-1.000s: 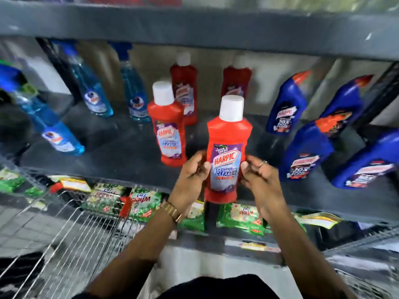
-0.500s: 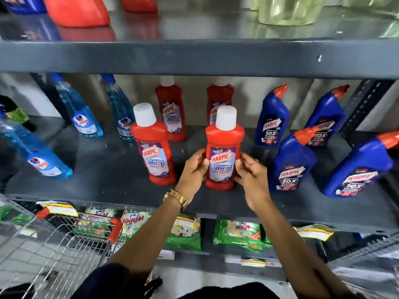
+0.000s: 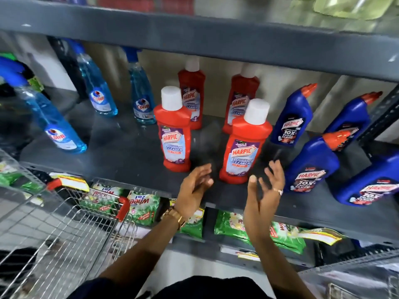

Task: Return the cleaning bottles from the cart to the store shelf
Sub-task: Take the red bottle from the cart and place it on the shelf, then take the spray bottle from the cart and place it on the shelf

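Observation:
A red Harpic bathroom cleaner bottle (image 3: 244, 145) with a white cap stands upright on the grey store shelf (image 3: 121, 156). My left hand (image 3: 195, 188) and my right hand (image 3: 265, 190) hover just in front of it, fingers spread, touching nothing. A second red Harpic bottle (image 3: 174, 130) stands to its left, and two more red ones (image 3: 193, 96) stand behind. The wire cart (image 3: 64, 229) with red corner caps is at the lower left.
Blue spray bottles (image 3: 99, 91) stand on the shelf's left. Blue Harpic toilet cleaner bottles (image 3: 311, 167) fill its right. An upper shelf board (image 3: 194, 37) overhangs. Green detergent packets (image 3: 142, 208) lie on the shelf below. A dark upright post (image 3: 382, 117) is at the right.
Both hands have let go of the red bottle and pulled back towards me with fingers spread. The bottle stays standing on the shelf. The camera has tilted.

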A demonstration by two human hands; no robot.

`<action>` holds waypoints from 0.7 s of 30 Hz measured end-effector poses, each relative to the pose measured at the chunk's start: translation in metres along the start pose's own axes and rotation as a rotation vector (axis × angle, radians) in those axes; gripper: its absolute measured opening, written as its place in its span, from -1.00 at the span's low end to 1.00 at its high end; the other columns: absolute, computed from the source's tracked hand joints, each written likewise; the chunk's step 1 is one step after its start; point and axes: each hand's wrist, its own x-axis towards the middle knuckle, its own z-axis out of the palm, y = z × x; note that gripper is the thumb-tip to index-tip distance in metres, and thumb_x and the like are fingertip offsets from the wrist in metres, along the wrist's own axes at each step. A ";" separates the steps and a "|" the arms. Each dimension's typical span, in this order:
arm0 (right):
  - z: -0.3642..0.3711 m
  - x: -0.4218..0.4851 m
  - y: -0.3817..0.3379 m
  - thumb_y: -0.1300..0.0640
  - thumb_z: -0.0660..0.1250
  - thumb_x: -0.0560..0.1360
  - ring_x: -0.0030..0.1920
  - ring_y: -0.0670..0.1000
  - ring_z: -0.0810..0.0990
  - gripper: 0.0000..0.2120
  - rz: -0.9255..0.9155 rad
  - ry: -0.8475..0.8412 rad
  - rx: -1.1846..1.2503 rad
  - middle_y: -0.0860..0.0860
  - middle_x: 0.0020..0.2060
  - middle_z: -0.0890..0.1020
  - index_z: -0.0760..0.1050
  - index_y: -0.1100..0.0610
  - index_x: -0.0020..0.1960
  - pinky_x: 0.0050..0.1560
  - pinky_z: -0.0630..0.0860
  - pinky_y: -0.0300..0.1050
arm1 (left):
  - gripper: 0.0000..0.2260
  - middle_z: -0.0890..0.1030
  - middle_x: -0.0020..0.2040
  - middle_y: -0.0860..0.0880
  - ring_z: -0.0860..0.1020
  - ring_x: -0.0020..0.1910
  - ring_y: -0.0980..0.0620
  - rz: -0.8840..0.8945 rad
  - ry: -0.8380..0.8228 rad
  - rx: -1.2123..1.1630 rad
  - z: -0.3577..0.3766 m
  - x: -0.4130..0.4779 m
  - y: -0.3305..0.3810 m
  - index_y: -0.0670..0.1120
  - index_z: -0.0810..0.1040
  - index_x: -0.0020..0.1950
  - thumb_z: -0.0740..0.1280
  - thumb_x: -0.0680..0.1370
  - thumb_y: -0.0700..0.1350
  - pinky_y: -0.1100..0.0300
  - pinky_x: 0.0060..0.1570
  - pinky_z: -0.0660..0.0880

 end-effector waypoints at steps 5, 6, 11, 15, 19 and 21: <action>0.031 -0.064 -0.005 -0.02 0.20 0.55 0.29 -0.02 0.45 -0.59 -0.138 -0.406 -0.137 -0.31 0.30 0.40 0.24 -0.25 0.37 0.32 0.35 -0.17 | -0.83 0.68 -0.04 -0.13 0.67 -0.09 0.04 0.009 0.106 -0.032 -0.059 -0.050 -0.005 -0.17 0.57 0.08 0.22 0.60 -0.31 0.23 -0.08 0.59; 0.044 -0.075 -0.005 -0.03 0.18 0.56 0.28 -0.07 0.44 -0.63 -0.140 -0.528 -0.170 -0.36 0.28 0.40 0.28 -0.23 0.36 0.32 0.33 -0.20 | -0.82 0.68 -0.07 -0.10 0.67 -0.12 0.05 0.041 0.167 0.019 -0.076 -0.060 -0.003 -0.16 0.58 0.07 0.23 0.58 -0.32 0.23 -0.11 0.61; 0.122 -0.123 0.008 0.08 0.16 0.58 0.21 -0.01 0.50 -0.75 -0.228 -1.084 -0.316 -0.03 0.13 0.60 0.56 0.07 0.15 0.32 0.31 -0.20 | -0.82 0.70 -0.09 -0.03 0.65 -0.12 0.02 0.047 0.472 0.093 -0.165 -0.116 -0.001 -0.04 0.61 0.00 0.25 0.57 -0.24 0.19 -0.10 0.60; 0.180 -0.185 0.021 0.26 0.25 0.51 0.21 0.17 0.52 -0.80 -0.298 -1.426 -0.392 0.14 0.09 0.63 0.62 0.20 0.06 0.37 0.33 0.02 | -0.92 0.63 -0.10 -0.17 0.57 -0.29 0.27 -0.229 0.715 0.202 -0.250 -0.175 -0.036 -0.16 0.60 0.00 0.32 0.55 -0.24 0.35 -0.22 0.50; 0.225 -0.251 0.027 0.14 0.20 0.54 0.20 0.18 0.52 -0.77 -0.429 -1.826 -0.597 0.16 0.07 0.63 0.59 0.20 0.05 0.28 0.35 0.01 | -0.85 0.52 -0.23 -0.13 0.49 -0.33 0.11 -0.701 0.962 0.174 -0.320 -0.242 -0.095 -0.27 0.53 0.06 0.34 0.54 -0.22 0.23 -0.27 0.47; 0.240 -0.275 0.034 0.04 0.17 0.54 0.15 0.17 0.55 -0.76 -0.423 -1.984 -0.780 0.12 0.08 0.62 0.55 0.11 0.03 0.10 0.43 -0.02 | -0.89 0.41 -0.36 -0.11 0.44 -0.21 -0.02 -0.892 0.973 0.098 -0.342 -0.263 -0.116 -0.24 0.50 -0.13 0.32 0.55 -0.21 0.18 -0.21 0.41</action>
